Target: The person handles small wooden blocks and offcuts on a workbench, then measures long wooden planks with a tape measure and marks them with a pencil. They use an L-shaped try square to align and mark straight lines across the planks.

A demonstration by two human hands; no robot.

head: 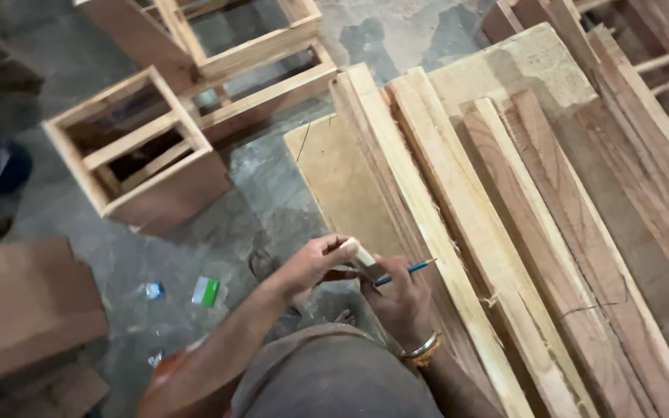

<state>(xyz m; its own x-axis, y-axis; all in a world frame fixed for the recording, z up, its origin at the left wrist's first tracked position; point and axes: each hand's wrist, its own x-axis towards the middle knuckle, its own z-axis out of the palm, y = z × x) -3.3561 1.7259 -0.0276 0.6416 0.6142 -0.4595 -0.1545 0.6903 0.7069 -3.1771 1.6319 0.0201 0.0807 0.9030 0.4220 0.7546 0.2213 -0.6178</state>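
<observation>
While both hands meet low at centre frame, the count around them: roughly eight long planks (497, 232) stacked side by side on the right, exact number hard to tell where they overlap; one flat board (334, 178) under their left edge; two open wooden frames, a small one (137, 147) at left and a bigger one (249, 54) at top; one brown slab (25, 302) at lower left; a few small scraps on the concrete floor (272, 201), one of them green and white (205, 291). Left hand (311, 263) is closed around a small pale block (360, 253), pinched between thumb and fingers, just above the near ends of the planks. Block's long axis runs up-left to down-right. Right hand (400, 298), bangle (421, 347) at the wrist, is curled shut on a blue pencil (404, 272); its long axis runs nearly level, free end pointing right and slightly up, over the planks. Pencil's other end sits close to the block; cannot tell if they touch. Planks run diagonally, from upper left to lower right.
</observation>
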